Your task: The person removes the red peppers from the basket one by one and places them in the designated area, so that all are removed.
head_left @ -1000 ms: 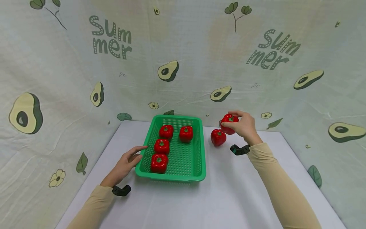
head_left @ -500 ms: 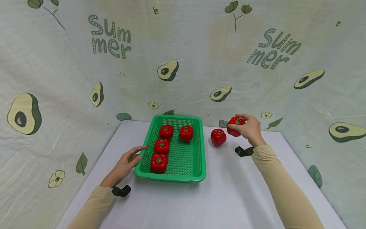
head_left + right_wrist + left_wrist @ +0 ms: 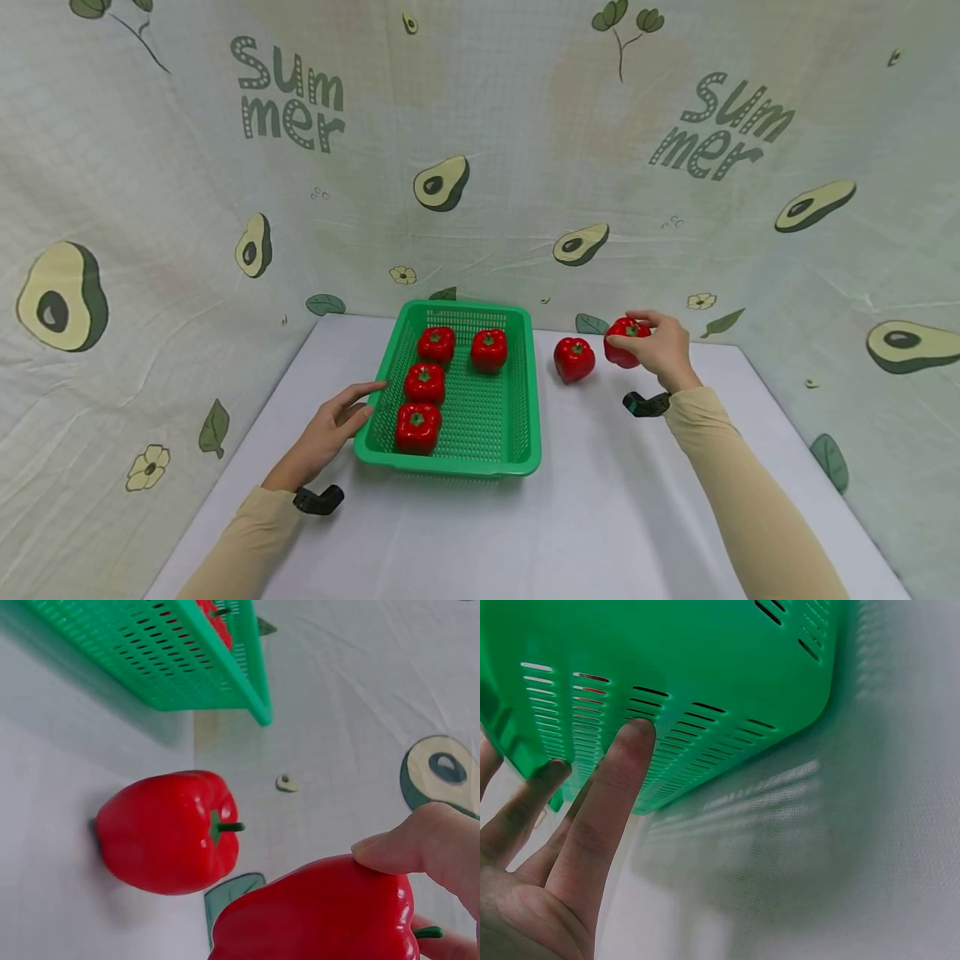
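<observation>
My right hand (image 3: 663,348) grips a red bell pepper (image 3: 626,342) between thumb and fingers, over the back right part of the table. Just left of it, a second red bell pepper (image 3: 574,359) stands on the table; in the right wrist view this bell pepper (image 3: 169,832) shows its green stem. My left hand (image 3: 330,429) rests at the left side of a green plastic basket (image 3: 527,400), its fingers extended. In the left wrist view a fingertip (image 3: 637,731) lies against the slotted basket wall (image 3: 705,660). Several red bell peppers (image 3: 424,384) sit inside the basket, mostly along its left side.
The white table (image 3: 480,533) meets a hanging cloth (image 3: 510,125) printed with avocados and lettering at its back and sides. Dark wrist bands (image 3: 318,500) sit at both wrists.
My right hand has moved right and then down, carrying the bell pepper away from the one standing on the table. The left hand and basket have stayed put.
</observation>
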`<act>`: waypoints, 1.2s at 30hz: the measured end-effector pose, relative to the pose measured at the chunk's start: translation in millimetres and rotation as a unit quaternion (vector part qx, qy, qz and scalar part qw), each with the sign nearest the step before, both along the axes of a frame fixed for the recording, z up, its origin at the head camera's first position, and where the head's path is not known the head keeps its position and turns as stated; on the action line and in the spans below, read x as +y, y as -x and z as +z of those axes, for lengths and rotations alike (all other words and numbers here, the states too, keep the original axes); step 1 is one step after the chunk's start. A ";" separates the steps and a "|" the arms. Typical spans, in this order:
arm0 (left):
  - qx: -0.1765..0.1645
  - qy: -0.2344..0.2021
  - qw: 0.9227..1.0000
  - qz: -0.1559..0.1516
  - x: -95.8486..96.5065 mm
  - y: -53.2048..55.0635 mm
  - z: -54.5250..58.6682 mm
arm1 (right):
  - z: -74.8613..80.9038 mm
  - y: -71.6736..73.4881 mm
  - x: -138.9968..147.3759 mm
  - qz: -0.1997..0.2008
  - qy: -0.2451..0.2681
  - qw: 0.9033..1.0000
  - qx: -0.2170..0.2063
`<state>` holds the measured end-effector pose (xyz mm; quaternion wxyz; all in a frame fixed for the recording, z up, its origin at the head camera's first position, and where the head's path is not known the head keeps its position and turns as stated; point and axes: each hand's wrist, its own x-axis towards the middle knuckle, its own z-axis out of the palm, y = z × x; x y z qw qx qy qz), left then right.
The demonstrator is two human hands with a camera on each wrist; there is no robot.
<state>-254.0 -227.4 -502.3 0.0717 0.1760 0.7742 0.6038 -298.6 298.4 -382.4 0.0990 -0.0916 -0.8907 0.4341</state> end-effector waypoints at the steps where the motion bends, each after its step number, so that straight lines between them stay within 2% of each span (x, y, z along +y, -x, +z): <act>1: 0.000 0.000 1.000 0.000 0.1 0.0 0.2 | -1.8 0.3 1.0 -0.001 0.000 1.000 -0.001; 18: 0.000 0.005 1.000 0.000 -0.9 -0.7 -1.3 | -36.9 8.1 15.5 -0.003 0.010 0.999 -0.033; 30: 0.005 0.001 1.000 -0.004 0.0 0.4 -1.7 | -55.8 15.1 20.7 -0.017 0.011 0.999 -0.050; 36: 0.004 0.004 1.000 -0.002 -0.6 -0.1 -3.4 | -64.5 16.4 21.6 -0.012 0.016 0.998 -0.055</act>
